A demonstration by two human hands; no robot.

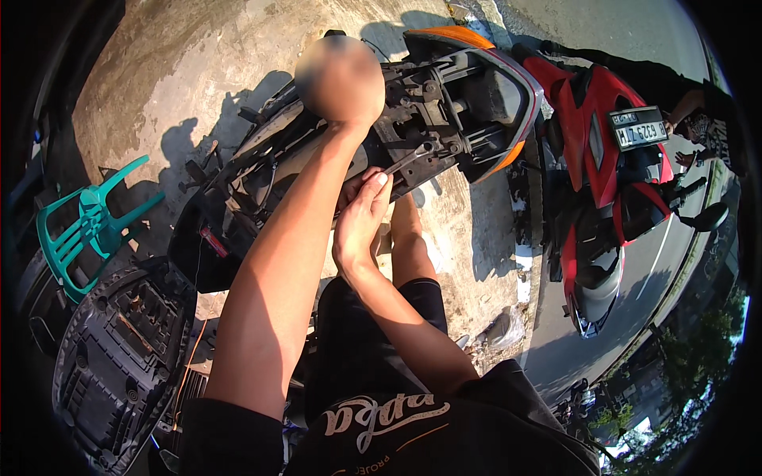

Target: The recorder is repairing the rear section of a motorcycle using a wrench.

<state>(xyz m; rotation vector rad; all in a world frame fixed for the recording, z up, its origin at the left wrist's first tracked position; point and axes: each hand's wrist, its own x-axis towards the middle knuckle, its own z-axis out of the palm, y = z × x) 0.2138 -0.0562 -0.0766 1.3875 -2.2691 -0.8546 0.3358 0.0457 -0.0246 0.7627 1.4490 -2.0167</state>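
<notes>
A motorcycle with its rear frame [413, 103] laid bare stands in front of me. Its tail carries orange lenses [506, 157] at the sides. My right hand [363, 216] is closed at the near side of the frame, thumb on top, gripping a metal wrench [411, 159]. The wrench's far end lies against the frame near a bolt. Across the frame reaches my left arm, and my left hand [340, 79] is over its far side. That hand is blurred, so its fingers and anything in them do not show.
At the lower left lies a black motorcycle seat [123, 373], underside up. A green plastic chair [94, 226] is at the left. A red motorcycle [595, 151] stands to the right, beside the road, with another person's hand [684, 159] near it. A clear plastic bag [506, 329] lies on the ground.
</notes>
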